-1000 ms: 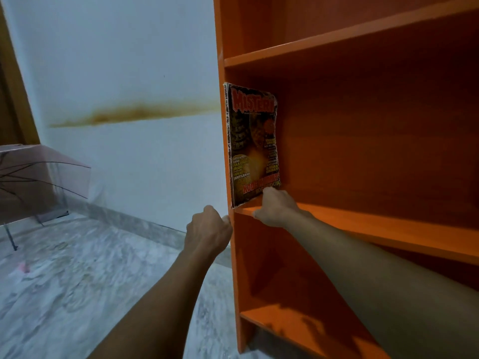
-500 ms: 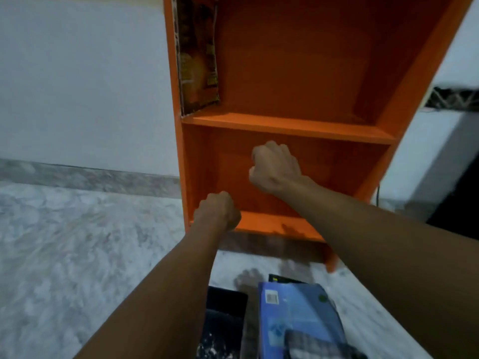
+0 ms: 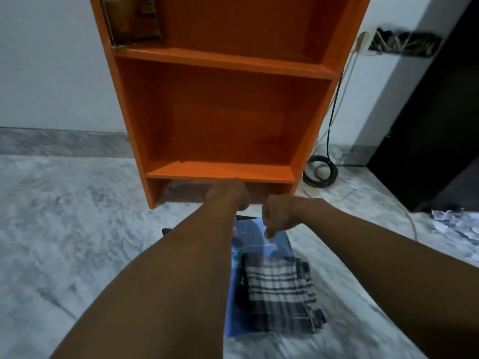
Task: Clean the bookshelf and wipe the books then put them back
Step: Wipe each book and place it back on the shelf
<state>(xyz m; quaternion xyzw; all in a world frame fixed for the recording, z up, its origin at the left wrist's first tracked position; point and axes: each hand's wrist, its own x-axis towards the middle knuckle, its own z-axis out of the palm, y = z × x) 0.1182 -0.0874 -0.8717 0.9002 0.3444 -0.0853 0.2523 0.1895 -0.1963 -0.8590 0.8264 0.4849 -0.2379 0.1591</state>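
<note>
Now | left hand (image 3: 229, 194), right hand (image 3: 281, 216): clenched, empty | checked cloth (image 3: 280, 288) on blue book (image 3: 255, 247) | 1 magazine (image 3: 132, 22) on bookshelf (image 3: 223, 59)

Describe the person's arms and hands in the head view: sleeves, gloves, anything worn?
Nothing worn that shows. The left hand and right hand are bare: no gloves, and no rings visible. The left forearm and right forearm are bare to the frame's edge: no sleeves, watch or bands. Motion blur could hide small marks.
</note>
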